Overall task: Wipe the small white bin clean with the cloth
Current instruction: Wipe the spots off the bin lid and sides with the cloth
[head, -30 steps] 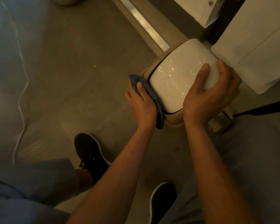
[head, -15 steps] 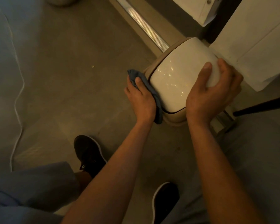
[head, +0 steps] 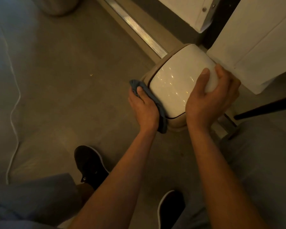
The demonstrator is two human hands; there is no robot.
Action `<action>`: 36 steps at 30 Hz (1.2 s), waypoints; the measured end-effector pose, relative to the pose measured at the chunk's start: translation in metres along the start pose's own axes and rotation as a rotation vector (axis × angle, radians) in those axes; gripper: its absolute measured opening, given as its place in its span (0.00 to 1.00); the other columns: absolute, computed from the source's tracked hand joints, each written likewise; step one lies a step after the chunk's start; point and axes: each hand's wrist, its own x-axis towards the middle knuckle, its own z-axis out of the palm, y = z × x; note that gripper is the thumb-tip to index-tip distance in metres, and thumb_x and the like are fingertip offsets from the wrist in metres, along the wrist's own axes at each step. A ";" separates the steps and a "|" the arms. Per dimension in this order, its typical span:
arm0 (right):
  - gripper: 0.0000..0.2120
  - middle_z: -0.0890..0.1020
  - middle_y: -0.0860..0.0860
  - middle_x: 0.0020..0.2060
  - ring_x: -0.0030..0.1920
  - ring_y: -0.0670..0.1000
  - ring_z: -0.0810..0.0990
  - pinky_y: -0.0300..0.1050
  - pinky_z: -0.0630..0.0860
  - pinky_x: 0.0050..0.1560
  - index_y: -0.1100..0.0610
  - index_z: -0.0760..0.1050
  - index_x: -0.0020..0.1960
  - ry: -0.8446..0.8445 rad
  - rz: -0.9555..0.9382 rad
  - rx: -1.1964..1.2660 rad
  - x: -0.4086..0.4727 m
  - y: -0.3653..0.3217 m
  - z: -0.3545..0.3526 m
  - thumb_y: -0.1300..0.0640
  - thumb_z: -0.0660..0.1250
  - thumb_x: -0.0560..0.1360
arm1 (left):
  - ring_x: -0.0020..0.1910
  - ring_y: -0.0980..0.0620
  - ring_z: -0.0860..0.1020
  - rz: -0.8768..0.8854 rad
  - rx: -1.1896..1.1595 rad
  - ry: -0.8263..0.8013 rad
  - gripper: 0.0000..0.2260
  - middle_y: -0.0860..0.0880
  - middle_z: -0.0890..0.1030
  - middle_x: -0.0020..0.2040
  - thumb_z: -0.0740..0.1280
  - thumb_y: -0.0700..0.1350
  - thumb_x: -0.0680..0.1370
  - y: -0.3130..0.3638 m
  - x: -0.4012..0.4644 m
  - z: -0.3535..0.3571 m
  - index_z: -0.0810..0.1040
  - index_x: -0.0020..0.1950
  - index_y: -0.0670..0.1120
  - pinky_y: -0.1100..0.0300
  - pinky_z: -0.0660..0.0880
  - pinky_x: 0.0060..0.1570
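Note:
The small white bin [head: 177, 83] stands on the floor with a glossy white lid and a beige rim. My left hand [head: 143, 108] holds a blue cloth [head: 157, 103] against the bin's left side, thumb on top of the cloth. My right hand [head: 208, 96] grips the right edge of the lid, thumb on top and fingers wrapped round the far side. Most of the bin's body is hidden beneath the lid and my hands.
White cabinet doors [head: 257, 40] stand right behind the bin. A metal threshold strip [head: 144, 35] runs diagonally across the floor. A dark chair leg [head: 262, 109] juts in at the right. A white cable [head: 15, 103] lies on the left. My black shoes [head: 89, 164] are below.
My left hand with the cloth has slid slightly along the bin's left side. My right hand keeps its grip on the lid. The view has shifted a little.

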 end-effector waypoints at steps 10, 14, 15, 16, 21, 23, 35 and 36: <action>0.20 0.76 0.53 0.62 0.61 0.51 0.73 0.54 0.77 0.54 0.53 0.77 0.64 -0.011 0.038 0.025 0.000 -0.001 0.001 0.42 0.62 0.79 | 0.63 0.69 0.68 0.044 0.116 -0.193 0.22 0.55 0.67 0.71 0.57 0.52 0.85 -0.021 -0.079 -0.034 0.61 0.78 0.50 0.71 0.65 0.65; 0.20 0.76 0.53 0.61 0.60 0.52 0.73 0.55 0.76 0.54 0.52 0.76 0.64 -0.027 0.049 0.015 0.001 -0.004 -0.002 0.42 0.62 0.79 | 0.63 0.62 0.72 0.142 0.157 -0.216 0.22 0.56 0.71 0.65 0.60 0.58 0.82 -0.002 -0.065 -0.065 0.66 0.75 0.53 0.53 0.73 0.66; 0.20 0.76 0.53 0.62 0.61 0.52 0.73 0.54 0.76 0.55 0.52 0.76 0.65 -0.044 0.051 0.010 0.001 -0.005 -0.004 0.41 0.61 0.79 | 0.63 0.60 0.73 0.160 0.164 -0.235 0.23 0.57 0.71 0.64 0.60 0.59 0.82 0.008 -0.063 -0.071 0.66 0.75 0.53 0.50 0.74 0.65; 0.20 0.75 0.53 0.62 0.61 0.53 0.73 0.54 0.75 0.56 0.51 0.75 0.65 -0.059 0.055 0.006 0.001 -0.006 -0.005 0.41 0.61 0.79 | 0.62 0.61 0.73 0.179 0.171 -0.260 0.23 0.58 0.71 0.63 0.60 0.59 0.82 0.018 -0.061 -0.075 0.66 0.75 0.54 0.51 0.75 0.64; 0.21 0.72 0.51 0.66 0.65 0.52 0.70 0.58 0.74 0.60 0.47 0.71 0.67 -0.263 0.124 0.007 0.010 -0.010 -0.020 0.40 0.60 0.78 | 0.53 0.60 0.74 0.351 0.220 -0.452 0.14 0.60 0.73 0.54 0.57 0.58 0.82 0.071 -0.053 -0.088 0.73 0.65 0.62 0.64 0.74 0.49; 0.19 0.72 0.51 0.66 0.67 0.53 0.69 0.61 0.71 0.64 0.47 0.72 0.66 -0.325 0.073 -0.031 0.017 -0.012 -0.033 0.42 0.60 0.78 | 0.51 0.57 0.74 0.425 0.277 -0.535 0.14 0.54 0.74 0.52 0.57 0.57 0.82 0.090 -0.049 -0.089 0.75 0.65 0.59 0.65 0.70 0.47; 0.18 0.81 0.44 0.57 0.59 0.44 0.80 0.44 0.80 0.56 0.45 0.74 0.65 -0.930 0.233 0.712 0.032 -0.037 -0.121 0.45 0.67 0.76 | 0.56 0.54 0.77 0.562 0.163 -0.986 0.14 0.44 0.77 0.57 0.68 0.52 0.79 0.164 -0.060 -0.054 0.81 0.63 0.51 0.66 0.76 0.50; 0.18 0.82 0.44 0.57 0.59 0.44 0.80 0.46 0.80 0.57 0.45 0.74 0.64 -0.919 0.250 0.717 0.031 -0.034 -0.124 0.46 0.68 0.75 | 0.54 0.56 0.77 0.570 0.164 -0.999 0.15 0.43 0.77 0.56 0.68 0.50 0.77 0.167 -0.061 -0.049 0.81 0.63 0.49 0.69 0.75 0.48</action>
